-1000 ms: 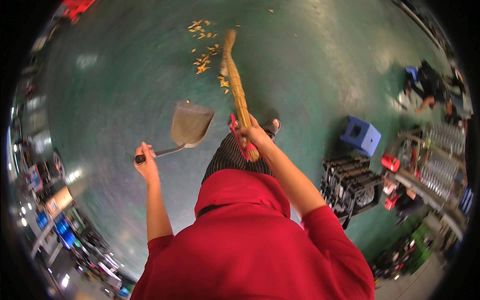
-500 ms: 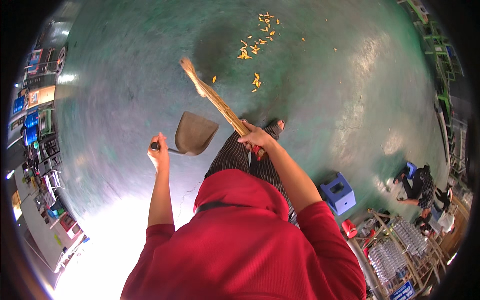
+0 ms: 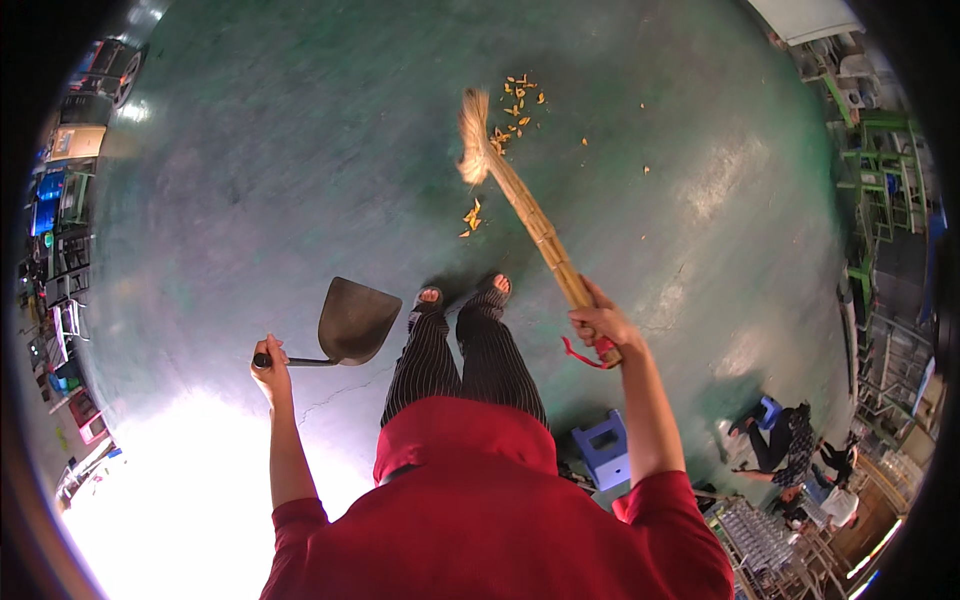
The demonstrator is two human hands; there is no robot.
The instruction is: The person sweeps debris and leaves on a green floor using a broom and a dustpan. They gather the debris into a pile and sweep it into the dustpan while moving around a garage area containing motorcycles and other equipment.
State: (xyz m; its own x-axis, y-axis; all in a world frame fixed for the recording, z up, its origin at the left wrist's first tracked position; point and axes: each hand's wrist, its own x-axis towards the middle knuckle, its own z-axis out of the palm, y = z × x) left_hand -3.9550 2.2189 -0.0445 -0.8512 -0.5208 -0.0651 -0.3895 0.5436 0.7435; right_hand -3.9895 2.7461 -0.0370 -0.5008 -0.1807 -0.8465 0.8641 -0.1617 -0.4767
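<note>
My right hand (image 3: 603,322) is closed round the lower handle of a straw broom (image 3: 535,220), near a red cord at its end. The broom's pale bristles reach up and left, beside scattered yellow leaves (image 3: 515,110); whether they touch the floor I cannot tell. A smaller cluster of yellow leaves (image 3: 471,218) lies below the bristles, nearer my feet. In my left hand (image 3: 271,370) is the black handle of a dustpan (image 3: 355,320). Its dark grey-brown scoop hangs left of my feet, and no leaves show in it.
A blue plastic stool (image 3: 603,450) stands close by my right side. Farther right, a person (image 3: 785,445) sits low near another blue stool. Racks with clear bottles (image 3: 755,535) fill the lower right. Green metal frames (image 3: 885,190) line the right edge, and shelving (image 3: 60,210) the left.
The broom has swung right and turned more upright, its bristles now beside the leaves. My right hand has moved out to the right. The dustpan sits lower and left in view.
</note>
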